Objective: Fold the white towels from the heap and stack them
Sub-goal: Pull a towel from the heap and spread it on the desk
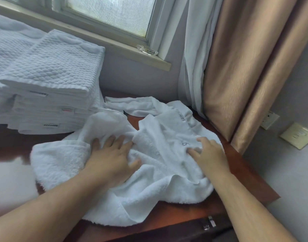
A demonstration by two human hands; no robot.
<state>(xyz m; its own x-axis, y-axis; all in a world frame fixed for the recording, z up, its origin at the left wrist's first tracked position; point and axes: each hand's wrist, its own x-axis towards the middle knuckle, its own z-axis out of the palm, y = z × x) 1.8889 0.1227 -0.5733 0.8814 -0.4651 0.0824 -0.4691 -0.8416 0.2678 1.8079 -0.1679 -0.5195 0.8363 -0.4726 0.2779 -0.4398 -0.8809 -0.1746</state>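
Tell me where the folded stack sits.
Head view: the folded stack sits at the left on the table, under the window sill, just behind the crumpled towel.

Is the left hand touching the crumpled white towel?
Touching. The head view shows the left hand pressing flat on the crumpled white terry towel, fingers spread.

Frosted window (111,13) top ctr, wood sill (114,45) below. Sheer curtain (189,49) + tan curtain (245,67) rt. Red-brown table (240,173). Switch plate (297,135) on grey wall (292,180).
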